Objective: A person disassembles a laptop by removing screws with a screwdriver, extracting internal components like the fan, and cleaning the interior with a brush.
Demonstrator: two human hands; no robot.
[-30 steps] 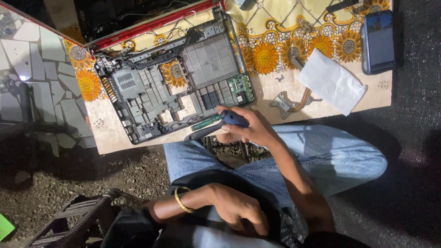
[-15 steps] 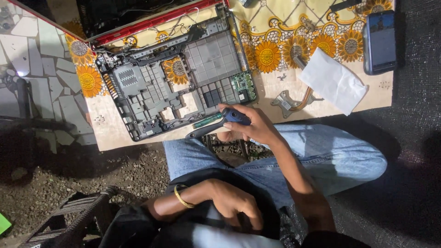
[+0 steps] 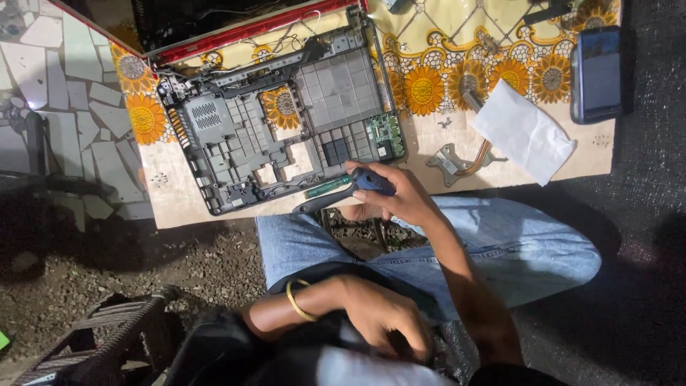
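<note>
Right hand grips blue-handled screwdriver at bench edge by laptop chassis; left hand curled in lap, contents hidden — w/o support, tip may slip and gouge circuit board.

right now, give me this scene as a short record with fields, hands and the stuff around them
setting: person seated, legs in blue jeans, low table with sunflower cloth
right hand: grips a dark tool with a blue handle at the table's near edge
left hand: low by the lap on dark fabric, gold bangle on the wrist
main item: opened laptop base, insides bare, red-edged lid behind
nearby: white paper, phone, metal bracket with copper pipe
</note>
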